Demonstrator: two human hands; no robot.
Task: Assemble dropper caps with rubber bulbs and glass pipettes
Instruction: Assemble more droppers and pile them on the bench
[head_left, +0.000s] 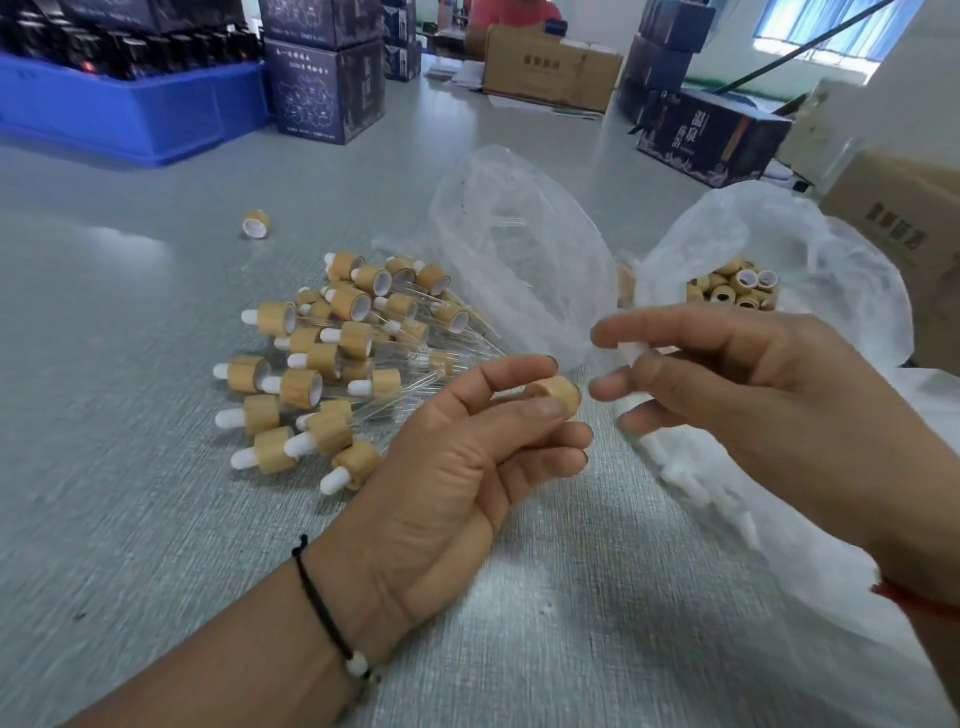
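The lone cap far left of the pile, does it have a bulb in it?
No, the lone cap shows only its white lining.

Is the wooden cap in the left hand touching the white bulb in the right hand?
Apart. The head view shows table between the wooden ring cap and the white rubber bulb.

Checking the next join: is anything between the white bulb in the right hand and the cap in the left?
Nothing visible. The right hand pinches the white bulb, the left hand holds the wooden cap, and only open air separates them.
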